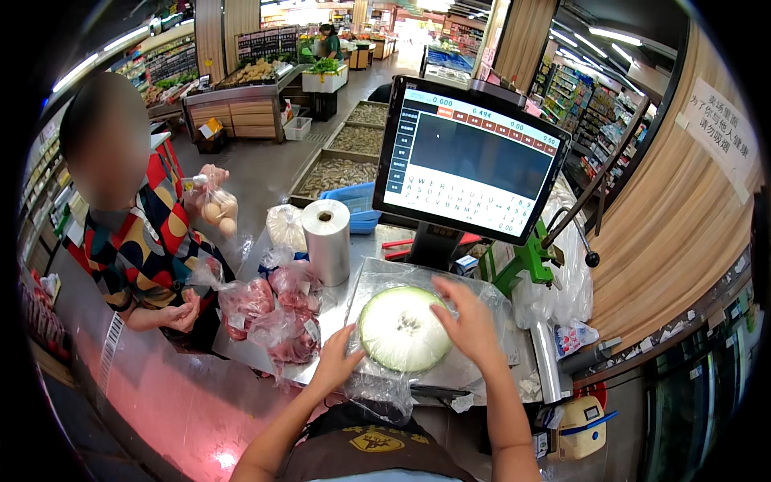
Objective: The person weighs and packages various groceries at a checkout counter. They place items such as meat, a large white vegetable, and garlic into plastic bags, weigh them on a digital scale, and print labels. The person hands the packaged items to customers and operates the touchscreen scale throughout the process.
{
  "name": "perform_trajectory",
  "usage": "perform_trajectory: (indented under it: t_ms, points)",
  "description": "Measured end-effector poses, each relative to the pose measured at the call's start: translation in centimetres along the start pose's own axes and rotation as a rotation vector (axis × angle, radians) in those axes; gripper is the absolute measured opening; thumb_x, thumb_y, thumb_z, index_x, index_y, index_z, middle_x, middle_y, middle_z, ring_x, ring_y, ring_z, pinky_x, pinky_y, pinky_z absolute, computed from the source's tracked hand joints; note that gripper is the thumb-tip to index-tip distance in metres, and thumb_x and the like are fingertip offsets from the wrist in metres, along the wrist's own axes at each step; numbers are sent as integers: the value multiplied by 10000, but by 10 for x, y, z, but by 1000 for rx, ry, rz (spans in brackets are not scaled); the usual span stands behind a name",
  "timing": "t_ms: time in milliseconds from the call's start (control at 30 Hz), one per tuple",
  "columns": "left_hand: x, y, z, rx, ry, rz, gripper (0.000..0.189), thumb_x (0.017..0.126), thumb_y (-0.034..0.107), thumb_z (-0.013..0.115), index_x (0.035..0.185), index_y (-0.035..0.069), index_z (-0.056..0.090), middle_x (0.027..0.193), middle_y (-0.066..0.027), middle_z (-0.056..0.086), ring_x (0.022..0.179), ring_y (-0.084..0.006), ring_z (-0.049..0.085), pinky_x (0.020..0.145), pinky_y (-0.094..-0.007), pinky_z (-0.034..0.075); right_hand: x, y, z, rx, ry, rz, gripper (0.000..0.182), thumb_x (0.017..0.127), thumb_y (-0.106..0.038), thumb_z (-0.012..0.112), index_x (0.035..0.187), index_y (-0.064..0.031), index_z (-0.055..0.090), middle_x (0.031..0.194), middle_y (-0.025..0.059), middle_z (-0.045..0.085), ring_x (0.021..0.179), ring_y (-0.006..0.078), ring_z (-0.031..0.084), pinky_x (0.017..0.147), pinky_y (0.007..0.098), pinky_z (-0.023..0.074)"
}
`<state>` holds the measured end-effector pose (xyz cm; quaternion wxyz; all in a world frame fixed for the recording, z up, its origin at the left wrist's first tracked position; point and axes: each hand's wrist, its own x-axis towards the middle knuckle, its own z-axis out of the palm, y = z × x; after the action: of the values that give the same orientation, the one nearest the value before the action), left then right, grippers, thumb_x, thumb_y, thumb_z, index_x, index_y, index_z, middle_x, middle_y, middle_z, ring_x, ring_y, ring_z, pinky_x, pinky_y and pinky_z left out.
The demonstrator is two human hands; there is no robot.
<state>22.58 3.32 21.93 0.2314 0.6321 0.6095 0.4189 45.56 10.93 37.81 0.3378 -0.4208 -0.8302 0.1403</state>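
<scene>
A large round slice of winter melon [405, 330], pale with a green rind, lies on a metal scale platform [459, 378] under clear plastic film. My left hand [337, 359] is at the melon's lower left edge, fingers apart, touching or close to the film. At the upper right edge is my right hand [467, 316], its fingers spread over the film and rind; whether it presses on them I cannot tell. Loose film hangs over the counter's near edge. Behind the platform stands a lit touchscreen [476, 159].
Left of the scale are a roll of clear bags [326, 241] and several bags of red meat [289, 334]. A person [144, 241] stands at the left holding bagged eggs [220, 212]. A green bag-sealing device [518, 265] and a metal-coloured roll [545, 361] are at the right.
</scene>
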Motion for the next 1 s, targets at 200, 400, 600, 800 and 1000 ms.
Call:
perform_trajectory:
  t_ms: [200, 400, 600, 800, 1000]
  points:
    - [-49, 6, -17, -4, 119, -106, 551, 734, 202, 643, 1214, 18, 445, 1218, -183, 470, 1131, -341, 438, 962, -396, 330, 89, -3, 0, -218, 278, -238, 496, 733, -186, 661, 1189, -96, 488, 1260, 132, 434, 1131, 314, 425, 936, 419, 329]
    - [-62, 13, -27, -92, 221, -185, 535, 735, 176, 642, 1206, 10, 450, 1213, -180, 471, 1137, -312, 441, 962, -373, 336, 163, -1, 11, -544, 432, -409, 537, 701, -232, 696, 1175, -116, 473, 1301, 124, 387, 1215, 343, 327, 991, 476, 267]
    - [-63, 20, -27, -99, 220, -174, 532, 742, 160, 635, 1216, 12, 444, 1220, -178, 464, 1153, -308, 430, 971, -366, 330, 199, 8, 13, -764, 397, -314, 534, 718, -284, 686, 1158, -118, 432, 1329, 124, 366, 1280, 362, 230, 1033, 527, 173]
    - [-71, 9, -23, -140, 203, -250, 557, 749, 164, 632, 1242, 18, 417, 1252, -176, 435, 1165, -293, 421, 977, -359, 329, 143, 0, 9, -382, 459, -332, 539, 738, -290, 666, 1175, -88, 424, 1314, 142, 379, 1262, 379, 263, 1024, 532, 184]
    - [-74, 9, -21, -232, 118, -350, 646, 755, 195, 649, 1298, 21, 344, 1273, -175, 407, 1156, -275, 423, 968, -357, 338, -10, 93, -13, -318, 505, 164, 534, 741, -226, 642, 1204, -44, 449, 1296, 169, 414, 1220, 338, 352, 1018, 432, 253]
